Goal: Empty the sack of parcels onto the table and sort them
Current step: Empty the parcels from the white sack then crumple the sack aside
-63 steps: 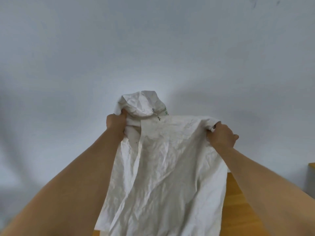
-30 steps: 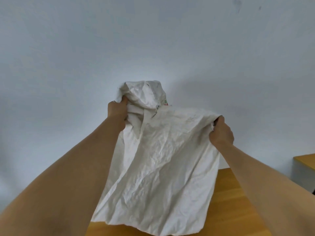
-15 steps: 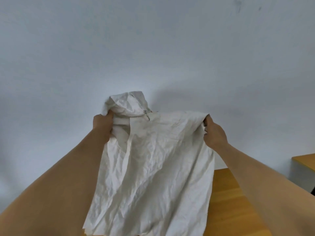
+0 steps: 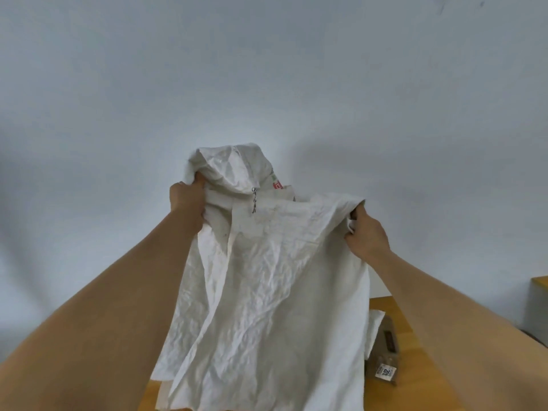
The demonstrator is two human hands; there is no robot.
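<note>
We saw the sack [image 4: 267, 292], white, woven and heavily creased, hanging upside down and limp above the tabletop [image 4: 415, 366], its upper corners bunched, one at eleven o'clock and one at two o'clock. A small red-and-green print showed near its top. At four o'clock, a brown parcel [image 4: 385, 354] with a white label lay flat on the tabletop, partly hidden behind the sack's edge, with a white parcel [image 4: 374, 327] beside it.

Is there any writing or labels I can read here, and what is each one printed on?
"40", or something close, blurred: white sticker on the brown parcel lying on the table.
Red and green print near the top of the white sack: too small to read.
Dark label on the parcel: unreadable.
</note>
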